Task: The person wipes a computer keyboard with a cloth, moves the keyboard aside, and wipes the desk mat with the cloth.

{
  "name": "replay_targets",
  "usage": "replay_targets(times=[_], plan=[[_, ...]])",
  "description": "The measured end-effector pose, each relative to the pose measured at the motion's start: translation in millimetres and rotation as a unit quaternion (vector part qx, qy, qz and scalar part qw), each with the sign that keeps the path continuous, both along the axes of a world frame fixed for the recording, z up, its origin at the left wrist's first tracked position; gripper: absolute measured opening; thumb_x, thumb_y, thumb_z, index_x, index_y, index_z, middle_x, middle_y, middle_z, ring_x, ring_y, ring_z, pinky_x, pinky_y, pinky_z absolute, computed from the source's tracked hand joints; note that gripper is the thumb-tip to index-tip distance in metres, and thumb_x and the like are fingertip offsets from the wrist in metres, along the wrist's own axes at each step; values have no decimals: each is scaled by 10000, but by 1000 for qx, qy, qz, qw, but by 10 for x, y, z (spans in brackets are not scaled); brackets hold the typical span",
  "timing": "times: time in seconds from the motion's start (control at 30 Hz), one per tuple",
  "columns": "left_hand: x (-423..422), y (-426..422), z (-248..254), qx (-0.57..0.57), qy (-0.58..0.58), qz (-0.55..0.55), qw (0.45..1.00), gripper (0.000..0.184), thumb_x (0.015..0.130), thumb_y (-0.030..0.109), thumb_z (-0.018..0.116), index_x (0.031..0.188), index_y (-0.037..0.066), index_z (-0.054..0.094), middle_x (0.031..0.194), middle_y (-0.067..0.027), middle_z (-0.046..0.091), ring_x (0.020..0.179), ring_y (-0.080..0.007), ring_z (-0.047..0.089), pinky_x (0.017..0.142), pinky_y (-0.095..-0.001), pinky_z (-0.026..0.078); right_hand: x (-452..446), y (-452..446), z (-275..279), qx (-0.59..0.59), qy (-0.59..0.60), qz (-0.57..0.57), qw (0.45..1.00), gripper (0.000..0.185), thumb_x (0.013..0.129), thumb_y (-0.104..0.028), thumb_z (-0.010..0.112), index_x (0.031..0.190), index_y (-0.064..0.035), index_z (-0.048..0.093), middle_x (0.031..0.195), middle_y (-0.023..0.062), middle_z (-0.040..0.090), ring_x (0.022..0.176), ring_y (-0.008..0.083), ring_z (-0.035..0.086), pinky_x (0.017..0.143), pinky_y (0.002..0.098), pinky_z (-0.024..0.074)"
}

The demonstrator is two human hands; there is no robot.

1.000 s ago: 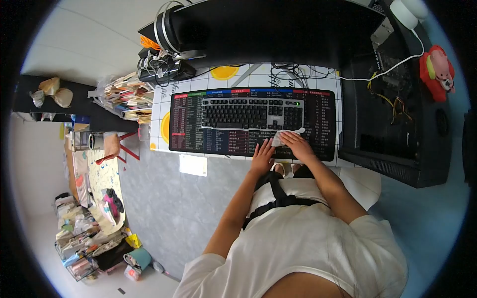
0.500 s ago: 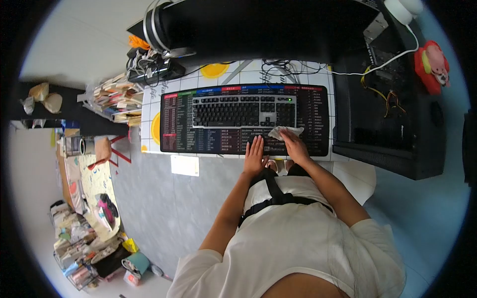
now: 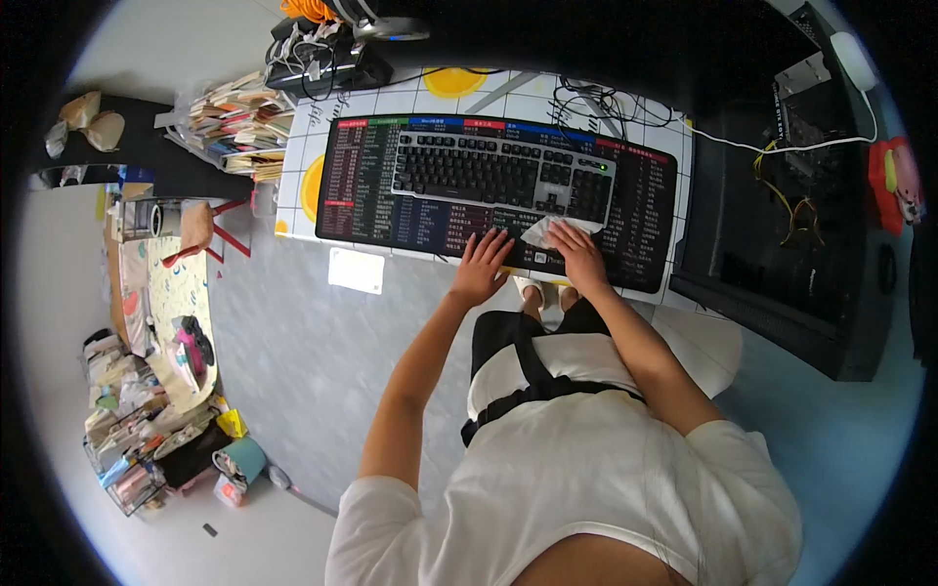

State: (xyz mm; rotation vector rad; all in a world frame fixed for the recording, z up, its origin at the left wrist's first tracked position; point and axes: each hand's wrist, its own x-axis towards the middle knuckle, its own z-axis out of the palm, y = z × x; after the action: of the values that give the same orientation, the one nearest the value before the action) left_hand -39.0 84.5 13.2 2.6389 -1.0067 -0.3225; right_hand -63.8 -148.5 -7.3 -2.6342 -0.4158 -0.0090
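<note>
A long black desk mat point(image 3: 342, 210) printed with coloured shortcut tables lies on the table, and a grey-framed keyboard point(image 3: 469, 168) with black keys rests on it. My right hand point(image 3: 578, 256) presses a crumpled white tissue point(image 3: 537, 232) against the mat, just below the keyboard's right part. To its left, my left hand point(image 3: 481, 264) lies on the mat's front edge with its fingers stretched and slightly apart, holding nothing. Neither hand covers the keys.
An open black computer case point(image 3: 850, 293) with loose cables stands at the right. A dark monitor point(image 3: 586, 39) is at the back, beside tangled black cables point(image 3: 596, 103). Stacked papers point(image 3: 234, 117) are left of the white-and-yellow tablecloth point(image 3: 298, 161).
The view has shifted and tilted. My left hand has slid left along the mat's edge, away from my right hand. The tissue stays under my right hand.
</note>
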Motion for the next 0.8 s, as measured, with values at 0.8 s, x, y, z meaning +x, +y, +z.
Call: replay_targets(times=[0.8], plan=[[-26,-4,-148,-55,-16,27,998,585,770,214,516,1302,129,288,1357,-68,256,1268,-259,194,1023,-465,110,-88,142,-51,36,-11,-77,996,334,819,-64,488,1141,-151,515,1252,35,430,1196,232,341,975,388,297]])
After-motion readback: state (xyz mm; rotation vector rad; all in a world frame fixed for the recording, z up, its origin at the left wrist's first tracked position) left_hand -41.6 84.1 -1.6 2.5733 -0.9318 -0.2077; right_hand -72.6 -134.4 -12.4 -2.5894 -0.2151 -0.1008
